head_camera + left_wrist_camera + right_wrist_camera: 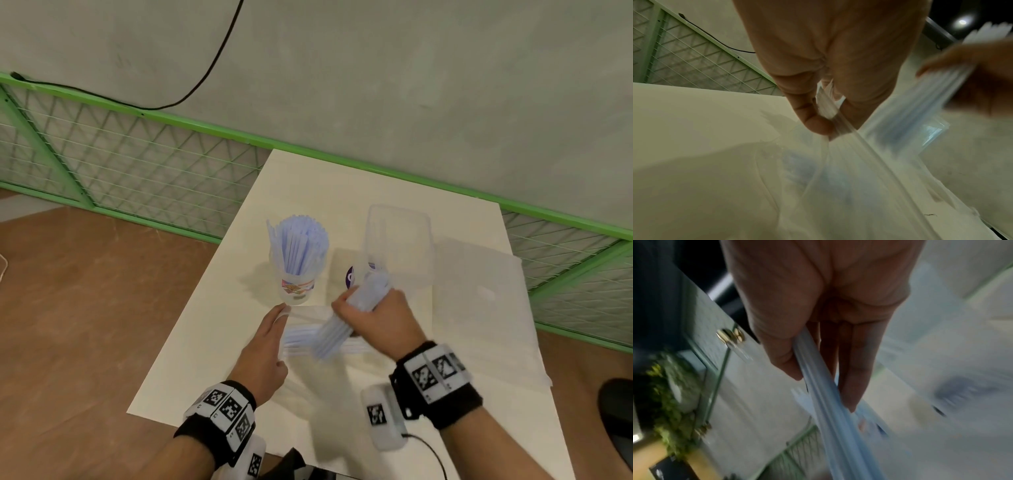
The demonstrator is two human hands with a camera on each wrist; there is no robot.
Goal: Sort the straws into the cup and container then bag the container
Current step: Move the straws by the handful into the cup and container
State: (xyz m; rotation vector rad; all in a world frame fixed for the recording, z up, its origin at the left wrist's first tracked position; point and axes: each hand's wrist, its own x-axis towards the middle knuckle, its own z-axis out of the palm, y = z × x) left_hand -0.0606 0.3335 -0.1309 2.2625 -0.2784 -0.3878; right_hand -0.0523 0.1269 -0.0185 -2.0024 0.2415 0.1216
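A clear printed cup stands on the white table, packed with pale blue straws. To its right a clear empty container stands upright. My right hand grips a bundle of straws, tilted and blurred, just in front of the container; the right wrist view shows the straw bundle between thumb and fingers. My left hand pinches the edge of a clear straw bag lying on the table, with more loose straws inside.
A flat clear plastic bag lies on the table right of the container. A round purple-marked item shows behind my right hand. A green mesh fence runs behind the table, with brown floor to the left.
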